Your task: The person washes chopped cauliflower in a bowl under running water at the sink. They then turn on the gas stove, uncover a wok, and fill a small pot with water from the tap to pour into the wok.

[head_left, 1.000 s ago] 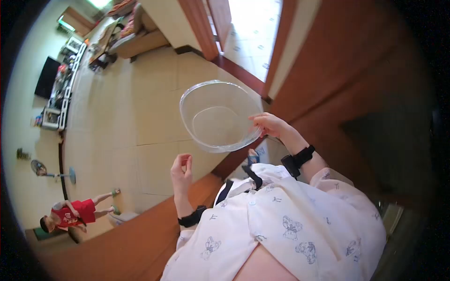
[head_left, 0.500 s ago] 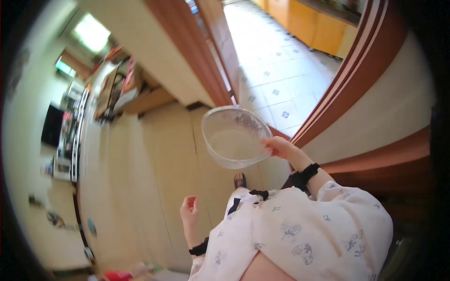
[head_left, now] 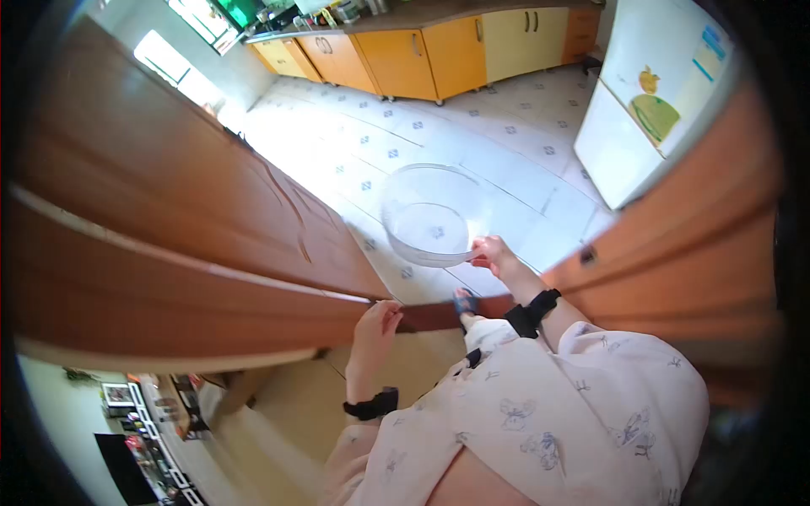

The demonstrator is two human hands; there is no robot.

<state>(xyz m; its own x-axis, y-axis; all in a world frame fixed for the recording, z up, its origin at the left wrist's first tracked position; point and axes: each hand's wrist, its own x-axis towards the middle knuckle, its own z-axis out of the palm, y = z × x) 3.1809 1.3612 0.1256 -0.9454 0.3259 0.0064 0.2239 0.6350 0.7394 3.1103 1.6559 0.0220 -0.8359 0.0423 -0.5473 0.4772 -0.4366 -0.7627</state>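
My right hand (head_left: 492,254) grips the rim of a clear, see-through basin (head_left: 432,257), holding it out in front of my body. The tiled floor shows through the basin's bottom, and I see nothing inside it. Closer to the door frame, my left hand (head_left: 377,327) hangs with its fingers curled in and nothing visible in them. Black bands circle both my wrists. Below the basin, my sandalled foot (head_left: 466,304) is at the doorway threshold.
Wooden door panels (head_left: 211,194) rise on my left, and brown door framing (head_left: 675,228) stands on my right. Ahead lies a patterned tile floor (head_left: 498,181), with orange and yellow cabinets (head_left: 430,59) beyond. A white fridge (head_left: 629,126) stands at the right.
I have turned and stepped from the living room side into the kitchen doorway. The basin stays in my right hand, now over the kitchen tiles. My left hand has risen a little.
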